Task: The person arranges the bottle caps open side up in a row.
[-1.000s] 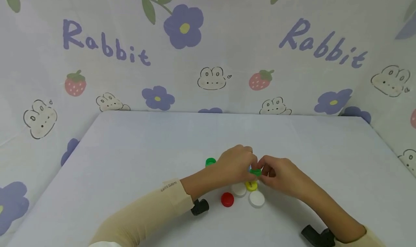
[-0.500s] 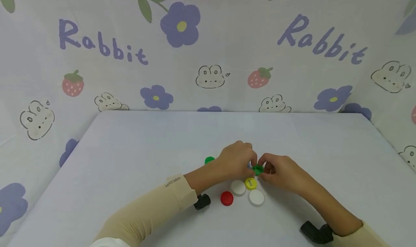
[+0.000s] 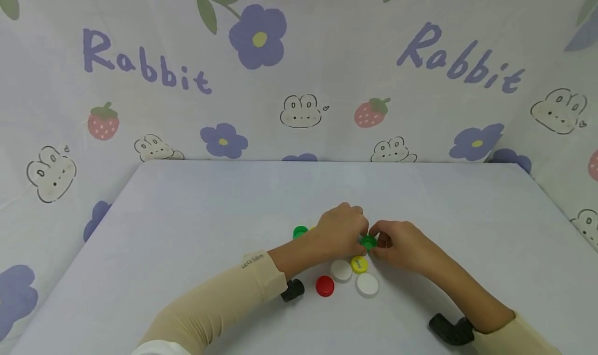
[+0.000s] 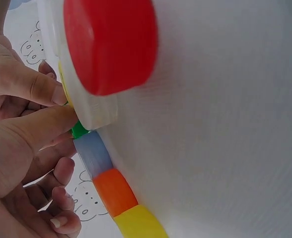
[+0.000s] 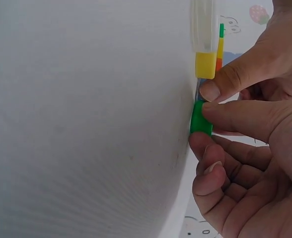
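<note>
Green bottle cap (image 3: 368, 242) between the two hands, on the white tabletop (image 3: 210, 204), its hollow side apparently upward; clock directions refer to the head view. Far left: a second green bottle cap (image 3: 300, 232), at the opposite end of a row whose long axis runs roughly from 9 to 3 o'clock, its middle hidden by the left forearm (image 3: 299, 251). The left wrist view shows part of this row side against side: yellow bottle cap (image 4: 141, 223), orange bottle cap (image 4: 114, 189) and light-blue bottle cap (image 4: 94, 151), the last adjoining the green one. Red bottle cap (image 3: 324, 286): between 7 and 8 o'clock from the held cap. Left hand (image 3: 341, 230): fingers bent, thumb and forefinger closed about the light-blue cap; the green cap lies at about 4 o'clock from it, just beside the thumb. Next, an off-white cap (image 3: 341, 271), then a lettered yellow cap (image 3: 359, 264) near 7 o'clock and a white cap (image 3: 367, 285) at 6. Right hand (image 3: 402, 243): the nearer to the green cap, which lies at 9 o'clock, pinched between thumb and forefinger, the other fingers curled.
</note>
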A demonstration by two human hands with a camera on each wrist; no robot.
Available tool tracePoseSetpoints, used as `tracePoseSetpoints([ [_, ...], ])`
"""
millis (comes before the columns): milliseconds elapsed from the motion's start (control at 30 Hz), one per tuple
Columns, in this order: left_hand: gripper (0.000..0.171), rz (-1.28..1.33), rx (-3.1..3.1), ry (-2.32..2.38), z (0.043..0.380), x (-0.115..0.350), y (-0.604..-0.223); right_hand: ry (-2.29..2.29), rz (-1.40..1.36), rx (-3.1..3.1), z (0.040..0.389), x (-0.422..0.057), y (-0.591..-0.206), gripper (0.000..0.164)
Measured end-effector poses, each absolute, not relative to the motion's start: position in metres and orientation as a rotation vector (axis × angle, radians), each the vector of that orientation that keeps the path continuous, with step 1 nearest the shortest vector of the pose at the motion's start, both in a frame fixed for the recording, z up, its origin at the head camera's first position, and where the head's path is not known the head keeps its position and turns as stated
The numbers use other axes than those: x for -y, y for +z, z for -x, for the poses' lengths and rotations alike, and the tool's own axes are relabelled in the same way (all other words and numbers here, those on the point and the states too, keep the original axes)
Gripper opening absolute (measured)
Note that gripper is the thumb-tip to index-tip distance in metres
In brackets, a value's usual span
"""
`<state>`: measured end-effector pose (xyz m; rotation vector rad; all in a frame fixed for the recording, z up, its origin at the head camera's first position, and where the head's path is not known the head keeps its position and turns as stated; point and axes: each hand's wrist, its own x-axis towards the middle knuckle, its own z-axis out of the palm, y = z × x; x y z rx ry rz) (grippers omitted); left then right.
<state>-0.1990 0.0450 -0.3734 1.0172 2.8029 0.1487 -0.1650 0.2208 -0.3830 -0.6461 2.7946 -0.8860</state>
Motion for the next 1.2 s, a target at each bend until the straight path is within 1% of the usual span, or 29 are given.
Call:
tracePoseSetpoints([
  [267, 0.018, -0.989, -2.825, 0.142, 0.2, -0.047, -0.372, -0.86, 0.653, -2.804, 0.171, -0.219, -0.381, 0.019],
  [1000, 0.024, -0.904, -2.839, 0.084, 0.202, -0.051, -0.372, -0.856, 0.654, -2.801, 0.179, -0.219, -0.383, 0.022],
  [1100, 0.024, -0.884, -2.845, 0.056, 0.201, -0.051, -0.372, -0.86, 0.651, -2.795, 0.178, -0.219, -0.383, 0.025],
  [1200, 0.026, -0.883, -2.856, 0.044, 0.198, -0.049, -0.372, -0.851, 0.635, -2.792, 0.175, -0.22, -0.382, 0.032],
])
